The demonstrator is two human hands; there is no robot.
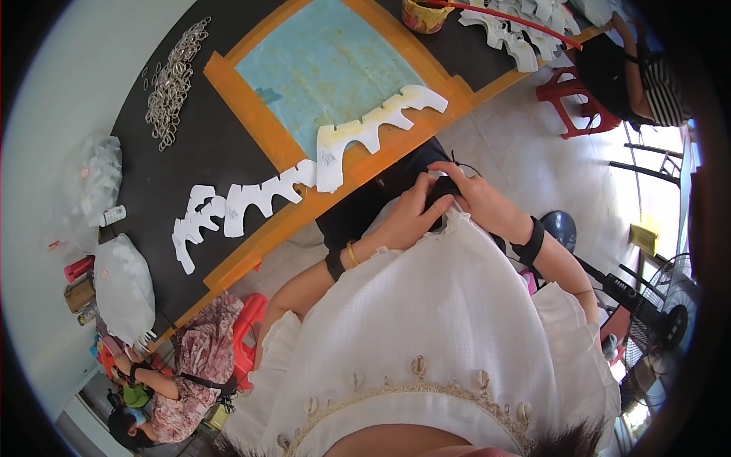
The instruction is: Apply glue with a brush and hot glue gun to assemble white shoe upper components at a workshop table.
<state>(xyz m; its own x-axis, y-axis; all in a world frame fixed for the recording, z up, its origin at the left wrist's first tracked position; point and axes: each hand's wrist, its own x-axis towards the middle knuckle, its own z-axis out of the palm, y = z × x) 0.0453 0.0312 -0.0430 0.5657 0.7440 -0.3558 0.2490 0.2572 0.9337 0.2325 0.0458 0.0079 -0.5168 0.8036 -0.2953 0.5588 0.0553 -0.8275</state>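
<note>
Over my lap, beyond the table's near edge, my left hand (405,219) and my right hand (487,204) meet with fingers closed around a small black piece (443,189). Fingers cover most of it, so its exact kind cannot be made out. In front of my hands, a white toothed cutout (354,141) with yellowish smears lies across the taped border of a light-blue sheet (320,65). Two more white cutouts (263,196) (199,221) continue in a row to its left along the table edge.
A pile of metal rings (173,87) lies at the far left, with filled plastic bags (126,286) nearer. A smeared tub (425,17), a red stick (525,24) and more white cutouts (518,53) sit at the back right. People sit at both sides; a fan (662,320) stands right.
</note>
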